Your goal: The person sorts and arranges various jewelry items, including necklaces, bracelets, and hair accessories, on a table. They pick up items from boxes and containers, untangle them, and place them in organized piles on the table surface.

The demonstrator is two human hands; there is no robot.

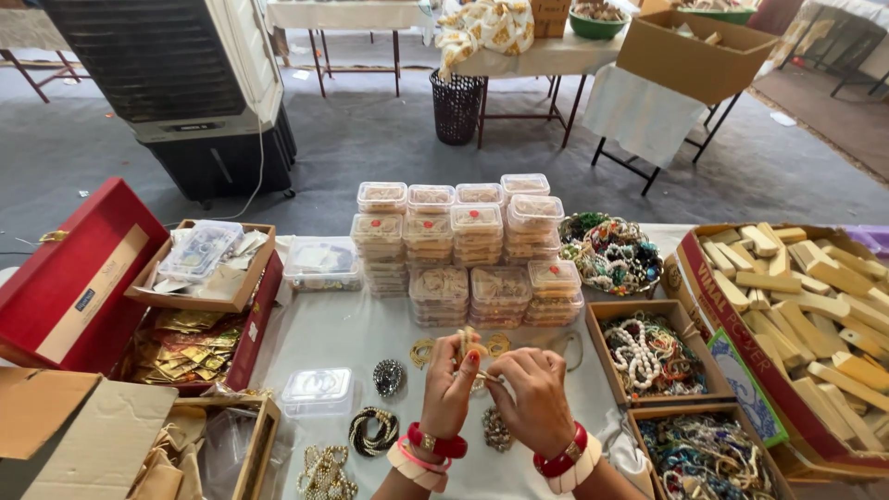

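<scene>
Bangled left hand (450, 384) and right hand (535, 398) at lower centre, both grips pinched on a small gold bracelet (470, 356) held over the bench (324, 338), stacked clear boxes (463, 248) behind, bead trays (653, 356) at right.

Two hands (451, 384) (535, 400) — four bangles (439, 443)

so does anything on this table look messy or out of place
Mostly tidy. The stacked clear boxes sit in neat rows; only the beads beside them lie in a loose, tangled heap. Both hands hold a small piece.
</scene>
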